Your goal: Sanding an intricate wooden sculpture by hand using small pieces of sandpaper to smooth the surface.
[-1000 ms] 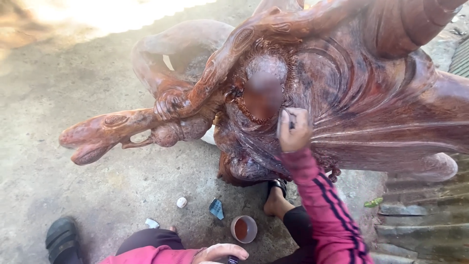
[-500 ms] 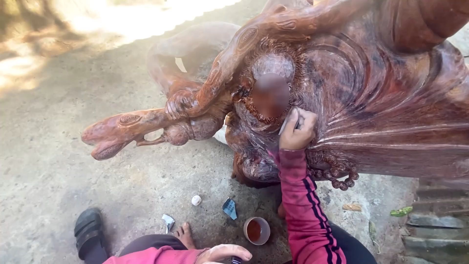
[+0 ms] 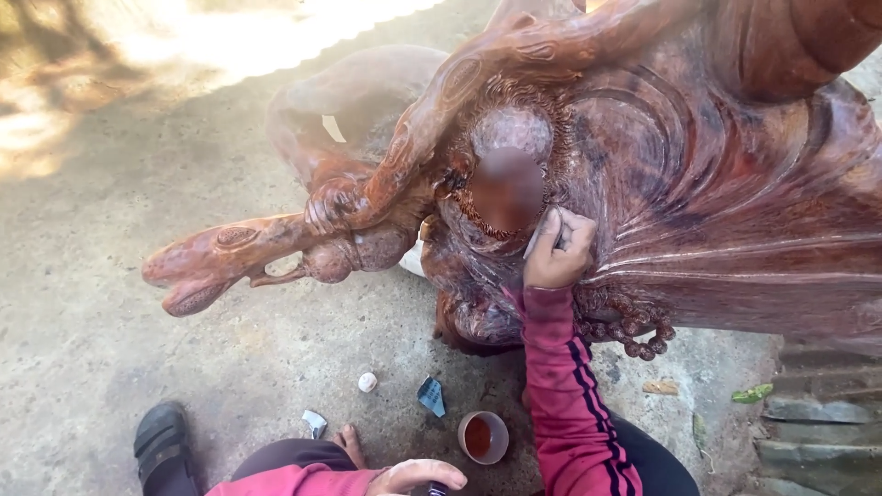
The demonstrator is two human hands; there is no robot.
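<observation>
Since a moment ago the right hand (image 3: 558, 250) has crept a little higher on the wooden statue (image 3: 698, 184), closer under the carved beard, and the view has slid slightly so the statue's long arm sits further left. The hand is closed around a small pale scrap (image 3: 536, 237), perhaps sandpaper, pinched between thumb and fingers and pressed flat on the chest of the statue, just below and right of its blurred face. The scrap's long edge runs up and down, along the folds of the robe, and the magenta sleeve (image 3: 570, 386) reaches up to it from below.

The left hand (image 3: 415, 476) is well below the statue, at the bottom edge, curled over something dark; I cannot tell how firmly it grips. The right hand is by far the nearer one to the carving.

On the concrete below the statue lie a small cup of reddish-brown liquid (image 3: 483, 436), a torn blue-grey packet (image 3: 430, 396), another scrap (image 3: 314, 422) and a white pebble (image 3: 367, 382). A black sandal (image 3: 163, 445) sits further left.
</observation>
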